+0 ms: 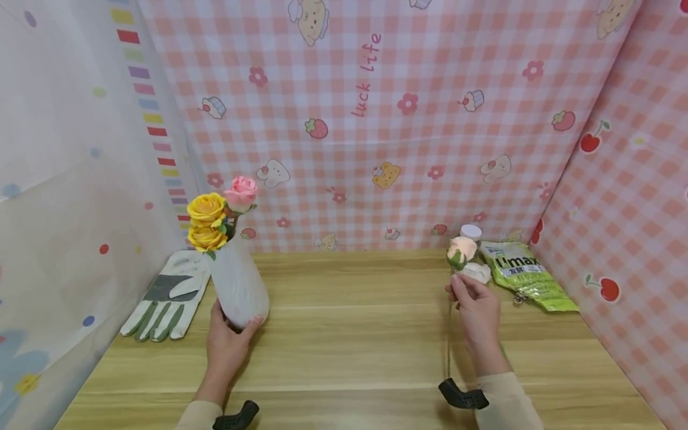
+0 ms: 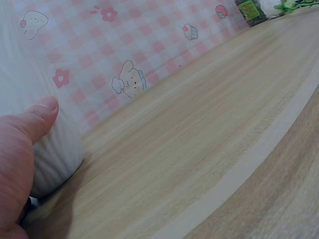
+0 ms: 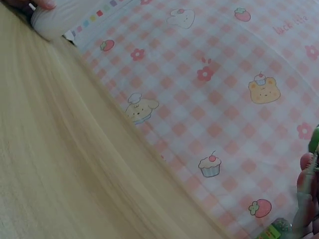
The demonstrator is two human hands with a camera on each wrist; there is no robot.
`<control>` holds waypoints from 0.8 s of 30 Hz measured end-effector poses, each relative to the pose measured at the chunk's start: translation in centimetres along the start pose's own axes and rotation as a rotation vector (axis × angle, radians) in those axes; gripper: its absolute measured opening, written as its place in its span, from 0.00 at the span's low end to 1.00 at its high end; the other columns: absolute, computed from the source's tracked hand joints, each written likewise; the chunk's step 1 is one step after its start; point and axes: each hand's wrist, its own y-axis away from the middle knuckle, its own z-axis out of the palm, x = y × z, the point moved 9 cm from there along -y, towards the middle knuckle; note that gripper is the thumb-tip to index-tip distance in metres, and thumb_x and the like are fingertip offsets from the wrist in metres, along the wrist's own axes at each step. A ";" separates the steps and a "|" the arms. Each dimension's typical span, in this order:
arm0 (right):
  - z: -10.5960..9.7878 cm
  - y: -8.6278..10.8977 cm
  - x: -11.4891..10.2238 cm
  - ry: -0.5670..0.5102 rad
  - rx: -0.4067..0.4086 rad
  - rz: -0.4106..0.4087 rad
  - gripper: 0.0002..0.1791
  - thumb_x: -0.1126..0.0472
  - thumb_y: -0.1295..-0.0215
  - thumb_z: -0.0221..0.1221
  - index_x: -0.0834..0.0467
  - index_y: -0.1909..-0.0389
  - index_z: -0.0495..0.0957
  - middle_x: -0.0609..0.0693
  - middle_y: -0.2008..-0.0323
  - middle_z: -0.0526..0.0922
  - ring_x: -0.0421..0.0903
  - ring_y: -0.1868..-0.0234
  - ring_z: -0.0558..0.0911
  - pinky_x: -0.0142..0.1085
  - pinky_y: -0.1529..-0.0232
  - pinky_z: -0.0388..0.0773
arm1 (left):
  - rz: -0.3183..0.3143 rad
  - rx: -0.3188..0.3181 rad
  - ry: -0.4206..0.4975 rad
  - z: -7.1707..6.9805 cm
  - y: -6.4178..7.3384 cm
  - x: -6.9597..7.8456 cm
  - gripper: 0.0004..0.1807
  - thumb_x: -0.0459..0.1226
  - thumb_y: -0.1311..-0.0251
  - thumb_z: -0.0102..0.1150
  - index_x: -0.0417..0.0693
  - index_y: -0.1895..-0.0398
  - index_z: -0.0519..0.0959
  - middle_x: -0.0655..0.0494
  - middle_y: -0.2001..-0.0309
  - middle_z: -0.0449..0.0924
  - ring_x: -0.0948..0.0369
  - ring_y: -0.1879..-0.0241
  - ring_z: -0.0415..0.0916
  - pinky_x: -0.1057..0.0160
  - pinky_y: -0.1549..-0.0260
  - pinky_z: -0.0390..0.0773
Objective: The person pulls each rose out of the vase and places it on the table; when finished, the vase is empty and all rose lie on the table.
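Note:
Around the lower part of a white ribbed vase (image 1: 236, 280), my left hand (image 1: 228, 340) has its thumb and fingers curled; the thumb lies on the vase wall (image 2: 62, 159) in the left wrist view. Two yellow roses (image 1: 206, 221) and a pink rose (image 1: 241, 194) stick out of the vase mouth. Over on the right, my right hand (image 1: 478, 310) pinches the stem of a peach rose (image 1: 461, 251) just under its bloom. The long stem hangs down toward the table. In the right wrist view only some fingers (image 3: 304, 214) show at the edge.
A white and green glove (image 1: 169, 295) lies left of the vase. Behind the right hand are a white flower (image 1: 476, 273), a white-lidded container (image 1: 470, 232) and a green packet (image 1: 527, 275). Patterned cloth (image 1: 349, 149) walls in the wooden table (image 1: 349, 334) at the back and sides.

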 end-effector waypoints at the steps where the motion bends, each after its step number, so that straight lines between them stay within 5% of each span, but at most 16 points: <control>1: -0.1 0.0 0.1 -0.001 0.008 -0.001 0.14 0.59 0.37 0.64 0.66 0.57 0.81 0.42 0.78 0.84 0.37 0.77 0.81 0.25 0.76 0.73 | 0.002 0.001 0.000 0.0 0.0 0.0 0.54 0.48 0.48 0.71 0.45 0.25 0.47 0.38 0.34 0.61 0.44 0.36 0.62 0.45 0.41 0.63; 11: 1.0 0.0 1.7 0.120 -0.121 0.088 0.14 0.65 0.33 0.59 0.68 0.52 0.73 0.40 0.75 0.84 0.37 0.73 0.80 0.29 0.71 0.72 | -0.005 0.007 -0.019 -0.1 -0.1 -0.1 0.54 0.48 0.48 0.71 0.45 0.25 0.47 0.38 0.33 0.61 0.44 0.36 0.62 0.45 0.41 0.63; 19: 0.8 -0.3 2.4 0.297 -0.140 0.013 0.14 0.65 0.39 0.65 0.70 0.56 0.79 0.39 0.74 0.81 0.34 0.71 0.77 0.26 0.70 0.73 | 0.008 0.006 -0.012 -0.1 -0.1 0.0 0.54 0.47 0.48 0.71 0.45 0.25 0.47 0.38 0.33 0.61 0.44 0.36 0.62 0.45 0.41 0.63; 24: 0.3 -0.6 4.4 0.379 -0.191 0.086 0.16 0.64 0.38 0.64 0.69 0.51 0.80 0.47 0.64 0.84 0.33 0.66 0.76 0.25 0.67 0.74 | 0.010 0.007 -0.009 -0.1 -0.1 0.0 0.54 0.48 0.48 0.71 0.46 0.25 0.47 0.39 0.33 0.61 0.44 0.36 0.62 0.45 0.41 0.63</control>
